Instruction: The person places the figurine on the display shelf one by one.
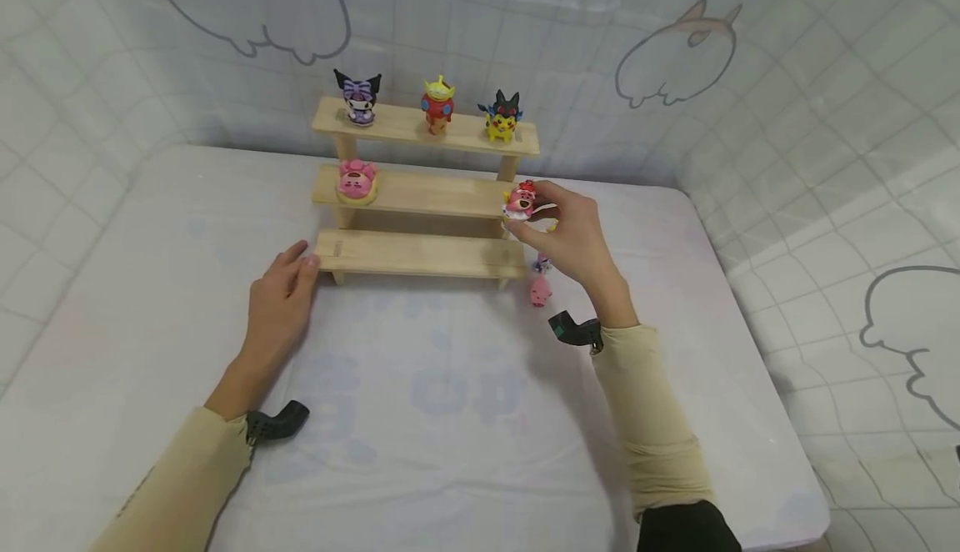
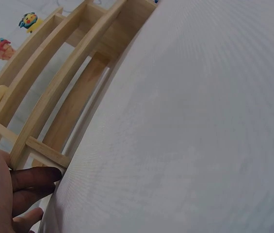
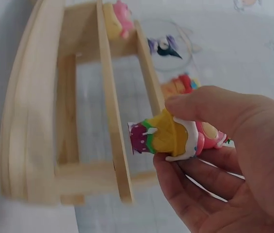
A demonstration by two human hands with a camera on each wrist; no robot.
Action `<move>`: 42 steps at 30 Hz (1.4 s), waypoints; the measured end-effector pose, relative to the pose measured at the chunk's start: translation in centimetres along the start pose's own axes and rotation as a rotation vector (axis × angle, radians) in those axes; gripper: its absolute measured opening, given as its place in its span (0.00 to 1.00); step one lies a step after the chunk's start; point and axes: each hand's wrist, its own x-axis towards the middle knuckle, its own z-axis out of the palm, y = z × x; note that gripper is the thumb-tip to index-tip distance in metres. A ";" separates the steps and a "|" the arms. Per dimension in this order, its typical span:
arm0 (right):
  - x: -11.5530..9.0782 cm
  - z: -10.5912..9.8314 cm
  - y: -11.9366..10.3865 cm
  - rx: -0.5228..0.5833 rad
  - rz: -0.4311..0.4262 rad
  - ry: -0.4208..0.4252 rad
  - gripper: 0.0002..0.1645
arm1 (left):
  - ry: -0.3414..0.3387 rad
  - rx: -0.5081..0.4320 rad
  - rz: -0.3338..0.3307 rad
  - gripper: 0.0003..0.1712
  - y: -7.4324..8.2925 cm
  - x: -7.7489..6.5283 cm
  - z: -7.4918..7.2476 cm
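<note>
My right hand pinches a pink bear figurine with a red top at the right end of the middle board of a three-step wooden display stand. In the right wrist view, thumb and fingers hold the figurine by its yellow and white part, and a purple tip points toward the stand. My left hand touches the left end of the lowest board. The left wrist view shows its fingers loosely bent beside the stand's leg, not wrapped around it.
On the top board stand a purple-and-black figurine, a red-and-yellow one and a yellow one with a dark hood. A pink figurine sits on the middle board's left. Beside the stand, a small pink figurine rests on the white cloth.
</note>
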 end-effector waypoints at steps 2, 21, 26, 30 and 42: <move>0.6 0.7 -0.5 0.012 -0.004 -0.008 0.23 | -0.003 -0.001 -0.001 0.34 0.1 0.0 0.0; 3.7 4.3 -2.1 0.087 0.060 -0.019 0.28 | -0.015 -0.009 -0.024 0.33 0.3 -0.1 0.0; 4.2 5.2 -2.3 0.101 0.037 -0.010 0.29 | -0.016 -0.003 -0.019 0.32 0.4 0.0 -0.4; 4.7 6.0 -2.4 0.165 0.027 -0.019 0.28 | -0.026 0.003 -0.024 0.33 0.3 0.0 -0.4; 6.0 7.6 -2.9 0.259 0.036 -0.050 0.28 | -0.022 -0.009 -0.017 0.33 0.4 0.0 -0.4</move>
